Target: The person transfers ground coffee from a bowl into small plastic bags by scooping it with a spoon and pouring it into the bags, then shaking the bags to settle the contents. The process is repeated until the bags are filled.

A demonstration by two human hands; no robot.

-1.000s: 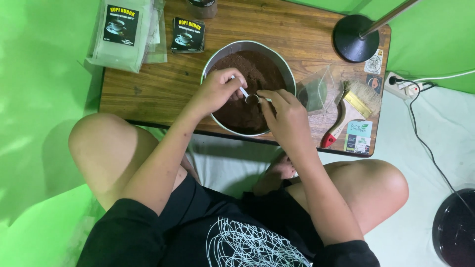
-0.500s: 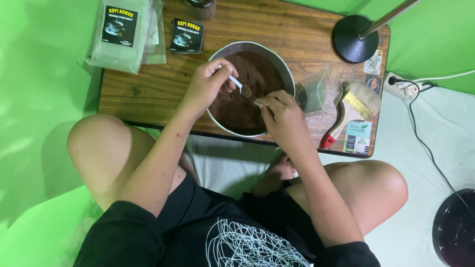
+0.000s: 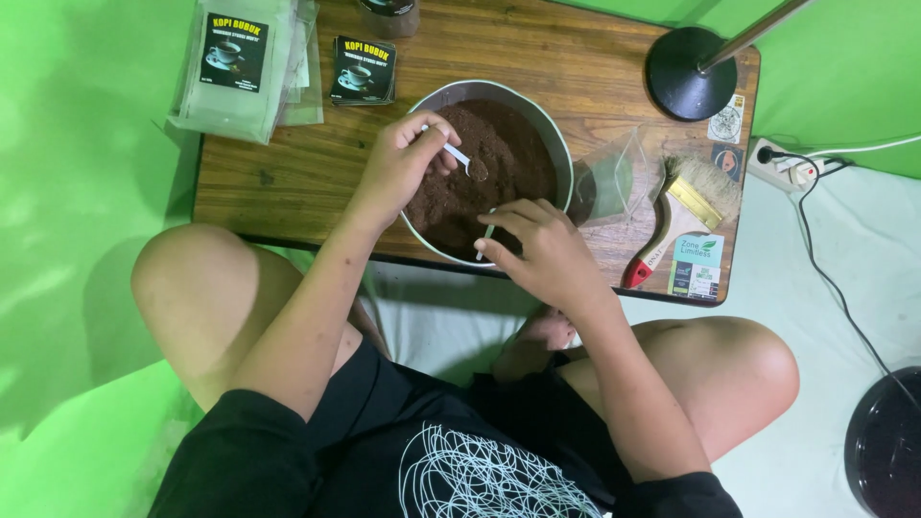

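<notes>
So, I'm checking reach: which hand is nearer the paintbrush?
Right. The right hand is over the bowl's near rim, beside the paintbrush; the left hand holds a spoon across the bowl.

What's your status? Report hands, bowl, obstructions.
Left hand grips small spoon over bowl of brown powder. Right hand pinches a thin strip at bowl's near edge. Nothing blocking.

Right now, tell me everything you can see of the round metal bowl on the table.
The metal bowl is round, grey and looks like steel, with a thin rim. It stands upright near the front edge of the wooden table, largely filled with dark brown powder. The left hand holds a small white spoon over the powder; the right hand covers the near rim, pinching something small and pale. A clear plastic pouch lies just right of it.
</notes>
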